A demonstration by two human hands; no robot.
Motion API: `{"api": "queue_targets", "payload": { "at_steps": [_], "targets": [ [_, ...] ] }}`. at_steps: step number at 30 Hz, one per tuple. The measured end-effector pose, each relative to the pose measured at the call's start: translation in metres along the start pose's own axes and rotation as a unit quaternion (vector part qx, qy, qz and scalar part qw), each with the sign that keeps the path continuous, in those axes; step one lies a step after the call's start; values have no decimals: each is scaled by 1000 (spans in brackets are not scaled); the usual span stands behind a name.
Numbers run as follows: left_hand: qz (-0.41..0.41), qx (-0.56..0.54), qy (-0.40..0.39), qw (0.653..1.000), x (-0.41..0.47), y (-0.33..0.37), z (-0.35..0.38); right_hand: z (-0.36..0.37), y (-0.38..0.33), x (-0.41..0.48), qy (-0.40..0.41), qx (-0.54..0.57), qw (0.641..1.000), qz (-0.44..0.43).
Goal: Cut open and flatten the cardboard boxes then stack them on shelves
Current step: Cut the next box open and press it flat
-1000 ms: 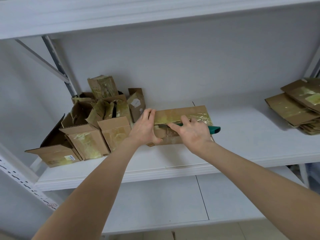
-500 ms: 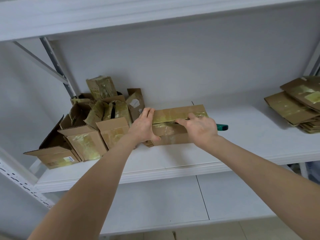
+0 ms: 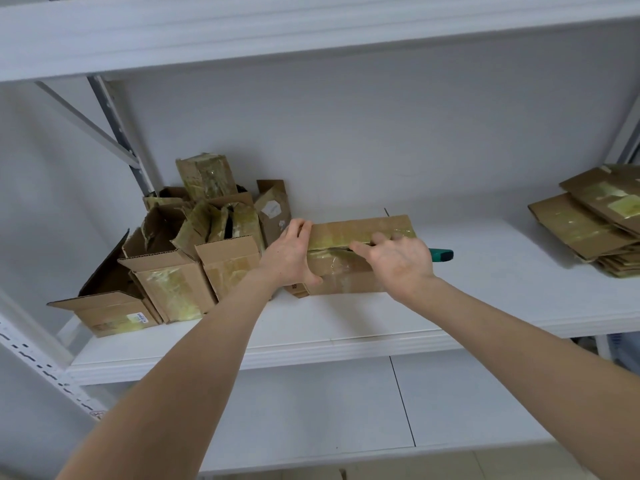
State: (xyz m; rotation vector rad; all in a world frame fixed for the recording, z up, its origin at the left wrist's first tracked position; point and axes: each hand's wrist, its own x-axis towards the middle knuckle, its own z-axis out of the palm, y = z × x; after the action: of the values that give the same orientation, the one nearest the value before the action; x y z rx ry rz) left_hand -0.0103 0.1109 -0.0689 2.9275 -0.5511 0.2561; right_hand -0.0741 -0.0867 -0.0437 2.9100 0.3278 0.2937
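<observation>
- The cardboard box (image 3: 349,275) being worked on is lying lengthwise in the middle of the frame, on the middle shelf (image 3: 485,306), close to the back wall.
- Yellowish tape (image 3: 337,239) is running along the box's top edge, and a slit is showing in it just left of the right hand's forefinger.
- The left hand (image 3: 289,256) is clasping the box's left end, with the fingers going over the top and the thumb pressing on the front face near the lower edge.
- The right hand (image 3: 398,263) is wrapping around a green-handled cutter (image 3: 441,254), with the forefinger reaching out along the tape line. Only the butt of the handle is sticking out to the right of the hand, and the blade is hiding behind the fingers.
- A heap of unflattened boxes (image 3: 173,271) is sitting at the left of the frame on the same shelf, some standing open-topped, some leaning, with the nearest one just beside the left hand.
- A stack of flattened boxes (image 3: 585,226) is lying at the right edge of the frame, well apart from the box being cut.
- A lower shelf (image 3: 311,410) is showing under the forearms, and an upper shelf (image 3: 311,26) is crossing the top of the frame.
</observation>
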Motion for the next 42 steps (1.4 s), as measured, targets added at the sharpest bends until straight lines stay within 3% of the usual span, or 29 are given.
{"api": "queue_targets", "payload": {
  "at_steps": [21, 28, 31, 33, 38, 42],
  "targets": [
    [-3, -18, -31, 999, 6, 0, -6, -5, 26, 5, -26, 10, 999, 43],
    [-3, 55, -59, 997, 10, -1, -12, -2, 31, 5, 11, -21, 999, 26],
    [5, 96, -43, 994, 15, 7, -9, -3, 31, 7, 3, 20, 1000, 21],
    [7, 80, -25, 996, 20, 11, -6, -5, 31, 9, 4, 43, 999, 22],
    [-17, -3, -101, 995, 30, 3, -17, -8, 52, 18, 0, 5, 997, 72],
    [-16, -19, -110, 994, 33, 2, -12, -5, 76, 19, -37, 2, 994, 98]
  ]
}}
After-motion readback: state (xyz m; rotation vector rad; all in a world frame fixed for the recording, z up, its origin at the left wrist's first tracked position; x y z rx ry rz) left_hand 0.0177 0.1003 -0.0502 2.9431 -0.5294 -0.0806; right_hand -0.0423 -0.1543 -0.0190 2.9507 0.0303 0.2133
